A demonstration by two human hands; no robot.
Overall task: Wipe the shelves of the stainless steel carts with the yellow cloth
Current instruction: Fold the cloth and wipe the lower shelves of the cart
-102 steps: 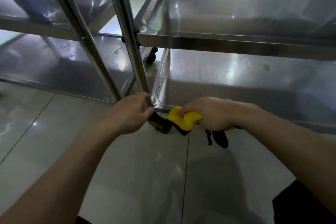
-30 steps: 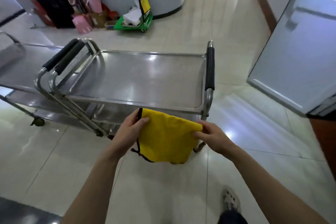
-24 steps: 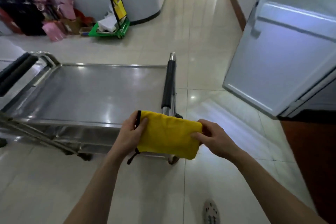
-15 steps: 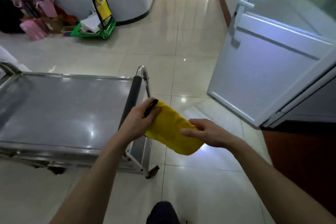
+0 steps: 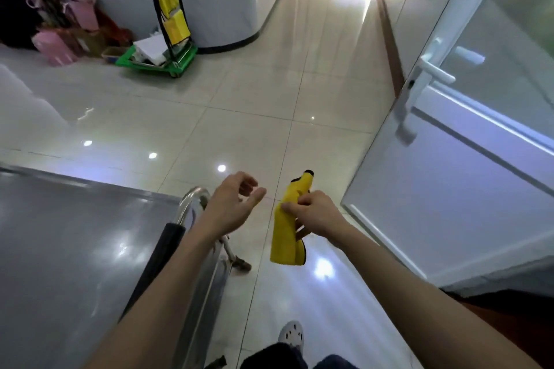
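1. The right hand is pinching the cloth near its upper part, fingers curled round it, just right of the cart and clear of it.
2. The cloth is hanging in the air, folded long and narrow, its lower end drooping above the floor beside the cart's right end.
3. The left hand is hovering over the cart's right end, just left of the cloth, fingers loosely spread, holding and touching nothing.
4. The cart's top shelf is reflecting light spots; its black-padded handle is running along the right end, under the left forearm.
5. A shoe is standing on the floor right of the cart.
6. A glass door is standing farther right of the cart.
7. A green trolley is standing well beyond the cart, with pink bags left of it.
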